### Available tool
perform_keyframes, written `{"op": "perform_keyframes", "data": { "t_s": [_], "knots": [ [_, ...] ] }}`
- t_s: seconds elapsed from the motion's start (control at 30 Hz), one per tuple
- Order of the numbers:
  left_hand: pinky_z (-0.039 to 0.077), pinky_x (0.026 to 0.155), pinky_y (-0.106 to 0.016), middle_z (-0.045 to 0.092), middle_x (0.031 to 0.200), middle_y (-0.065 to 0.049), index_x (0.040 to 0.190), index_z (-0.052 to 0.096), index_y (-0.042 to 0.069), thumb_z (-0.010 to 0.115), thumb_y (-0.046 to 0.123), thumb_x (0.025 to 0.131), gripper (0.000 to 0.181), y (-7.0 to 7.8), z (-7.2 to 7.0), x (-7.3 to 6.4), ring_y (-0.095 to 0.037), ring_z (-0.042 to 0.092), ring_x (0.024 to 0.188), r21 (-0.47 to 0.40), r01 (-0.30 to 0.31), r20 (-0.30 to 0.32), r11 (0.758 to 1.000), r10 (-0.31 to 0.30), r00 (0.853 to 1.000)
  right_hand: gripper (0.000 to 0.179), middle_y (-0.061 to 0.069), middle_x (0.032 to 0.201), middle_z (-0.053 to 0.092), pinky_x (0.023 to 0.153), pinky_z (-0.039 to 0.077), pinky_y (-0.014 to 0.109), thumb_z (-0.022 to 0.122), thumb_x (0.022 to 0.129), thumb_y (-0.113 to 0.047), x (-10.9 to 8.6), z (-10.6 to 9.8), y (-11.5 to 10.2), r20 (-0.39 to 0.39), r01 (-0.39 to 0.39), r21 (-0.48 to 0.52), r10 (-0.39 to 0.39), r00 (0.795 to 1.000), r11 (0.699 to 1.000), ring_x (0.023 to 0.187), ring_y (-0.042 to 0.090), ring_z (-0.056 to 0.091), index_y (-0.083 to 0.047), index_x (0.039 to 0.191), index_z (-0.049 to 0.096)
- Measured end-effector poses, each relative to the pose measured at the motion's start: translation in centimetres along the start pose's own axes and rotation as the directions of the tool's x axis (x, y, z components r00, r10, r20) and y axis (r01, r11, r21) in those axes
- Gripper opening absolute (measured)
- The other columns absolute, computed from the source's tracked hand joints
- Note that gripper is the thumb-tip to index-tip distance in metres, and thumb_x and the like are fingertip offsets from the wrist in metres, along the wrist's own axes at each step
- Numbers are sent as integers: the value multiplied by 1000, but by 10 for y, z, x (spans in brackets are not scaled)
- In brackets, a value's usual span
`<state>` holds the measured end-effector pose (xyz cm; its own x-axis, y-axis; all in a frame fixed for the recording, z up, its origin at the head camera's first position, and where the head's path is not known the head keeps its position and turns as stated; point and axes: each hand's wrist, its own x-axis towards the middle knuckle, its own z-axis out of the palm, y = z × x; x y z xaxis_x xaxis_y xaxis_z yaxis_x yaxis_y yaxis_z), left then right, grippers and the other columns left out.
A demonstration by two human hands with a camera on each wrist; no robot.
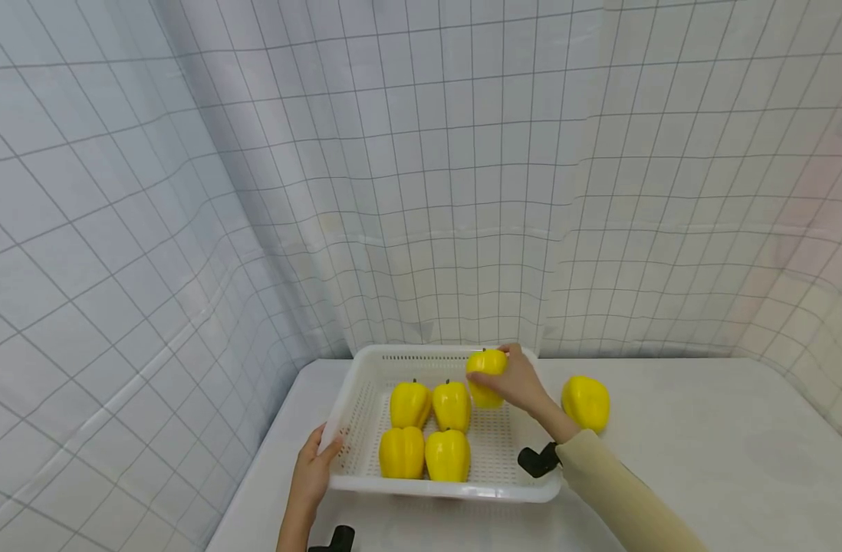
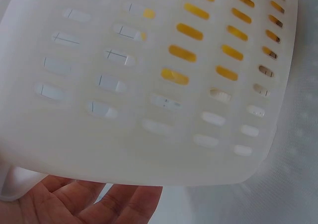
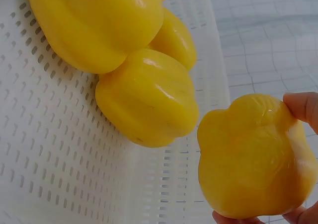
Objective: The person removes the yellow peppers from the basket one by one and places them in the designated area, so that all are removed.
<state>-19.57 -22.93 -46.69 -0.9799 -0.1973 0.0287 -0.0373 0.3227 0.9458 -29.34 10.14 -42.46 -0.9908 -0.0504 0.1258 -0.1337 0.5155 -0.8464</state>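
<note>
My right hand point(image 1: 521, 382) holds a yellow bell pepper point(image 1: 485, 366) over the far right part of a white plastic basket point(image 1: 443, 491). In the right wrist view, fingertips press the sides of this pepper point(image 3: 253, 159), whose lobed bottom faces the camera. My left hand point(image 1: 312, 469) grips the basket's left side, thumb over the rim and fingers outside. The left wrist view shows those fingers point(image 2: 126, 204) below the slotted basket wall point(image 2: 124, 149). Inside the basket, several yellow bell peppers point(image 1: 402, 452) stand close together in two rows, stems facing away.
Another yellow bell pepper point(image 1: 586, 403) lies on the white table point(image 1: 697, 429), right of the basket and close to my right forearm. White curtains with a dark grid point(image 1: 455, 192) hang behind and at both sides. Black wrist devices point(image 1: 537, 461) sit at both wrists.
</note>
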Motion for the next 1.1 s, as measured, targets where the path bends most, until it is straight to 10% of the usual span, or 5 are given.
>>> {"op": "perform_keyframes", "data": {
  "t_s": [1.1],
  "knots": [
    [39,86,-45,51,128,-25,139,37,-7,48,20,100,49,-2,0,2,-33,52,108,1,4,7,1000,-4,1000,73,18,123,45,76,49,38,78,77,-37,-21,-27,-6,-106,92,87,-83,991,992,96,30,55,-3,128,38]
  ]
}}
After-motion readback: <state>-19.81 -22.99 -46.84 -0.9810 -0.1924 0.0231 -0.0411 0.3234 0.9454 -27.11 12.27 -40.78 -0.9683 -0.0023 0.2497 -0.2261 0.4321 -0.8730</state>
